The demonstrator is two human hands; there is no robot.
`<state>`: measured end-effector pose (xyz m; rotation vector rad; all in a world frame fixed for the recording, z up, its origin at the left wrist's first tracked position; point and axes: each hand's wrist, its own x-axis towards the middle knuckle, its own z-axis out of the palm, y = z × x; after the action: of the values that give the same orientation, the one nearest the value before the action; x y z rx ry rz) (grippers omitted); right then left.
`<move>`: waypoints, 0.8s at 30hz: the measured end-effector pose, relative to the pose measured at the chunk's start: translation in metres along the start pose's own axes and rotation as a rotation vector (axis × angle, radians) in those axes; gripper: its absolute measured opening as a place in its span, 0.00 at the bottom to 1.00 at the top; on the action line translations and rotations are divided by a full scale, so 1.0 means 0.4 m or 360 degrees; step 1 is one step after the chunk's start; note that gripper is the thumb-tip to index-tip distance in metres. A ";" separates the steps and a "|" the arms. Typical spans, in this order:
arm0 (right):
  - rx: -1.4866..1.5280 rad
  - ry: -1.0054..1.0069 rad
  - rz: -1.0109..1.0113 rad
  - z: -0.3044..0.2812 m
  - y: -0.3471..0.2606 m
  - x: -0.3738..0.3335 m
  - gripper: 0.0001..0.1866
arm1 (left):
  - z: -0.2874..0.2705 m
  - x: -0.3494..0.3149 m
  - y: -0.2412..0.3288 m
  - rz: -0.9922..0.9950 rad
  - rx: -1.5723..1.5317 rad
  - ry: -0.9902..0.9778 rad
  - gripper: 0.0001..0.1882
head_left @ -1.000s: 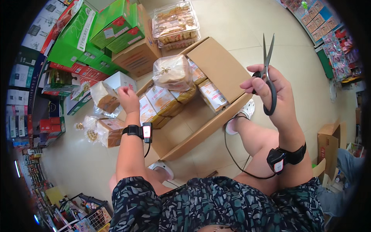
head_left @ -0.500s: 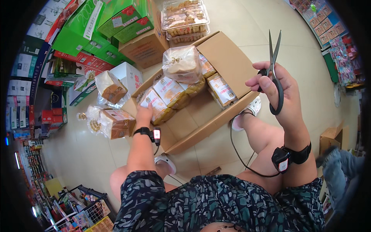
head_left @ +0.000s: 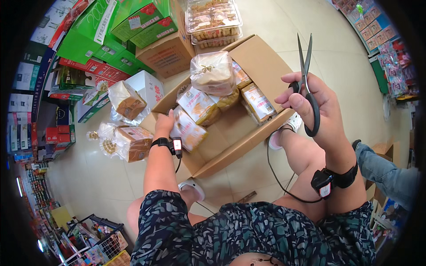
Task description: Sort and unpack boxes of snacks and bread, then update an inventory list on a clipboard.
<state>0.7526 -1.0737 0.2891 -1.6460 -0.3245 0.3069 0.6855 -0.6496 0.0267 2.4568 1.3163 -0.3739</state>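
My right hand (head_left: 319, 99) is raised at the right, closed on black-handled scissors (head_left: 306, 66). Their blades point upward and stand slightly apart. My left hand (head_left: 164, 124) is at the left side of an open cardboard box (head_left: 217, 162), beside a white-and-yellow wrapped pack (head_left: 188, 128). Its fingertips are largely hidden at the box wall, so their grip is unclear. Several similar packs lie in the box, one of them a separate upright pack (head_left: 258, 103) at the right end. A bagged loaf of bread (head_left: 213, 73) rests on top of the packs.
Two more bagged loaves, an upper one (head_left: 127, 99) and a lower one (head_left: 133, 142), sit left of the box. Clear tubs of pastries (head_left: 214, 20) and green cartons (head_left: 144, 24) are behind. Shelves line the left. Another person's jeans-clad leg (head_left: 386, 173) is at the right.
The wrapped pack beside my left hand has shifted right and now leans apart from the wall. The loaf has moved slightly right. The scissors have moved slightly left. The other person's leg has swung nearer.
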 end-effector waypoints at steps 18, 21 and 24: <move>-0.0150 -0.0568 0.0019 0.108 -0.037 -0.018 0.26 | -0.141 -0.375 0.030 0.0763 -0.0418 -0.0899 0.09; -0.0213 -0.0812 -0.0082 0.138 -0.012 -0.027 0.25 | -0.270 -0.485 0.048 0.0930 -0.0839 -0.0842 0.09; -0.0243 -0.0890 -0.0202 0.179 -0.018 -0.037 0.27 | -0.402 -0.595 0.064 0.0944 -0.1227 -0.0941 0.05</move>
<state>0.7109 -1.0130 0.2894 -1.6572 -0.8878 0.6595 0.5906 -0.7770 0.2672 1.7461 0.3429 -0.3156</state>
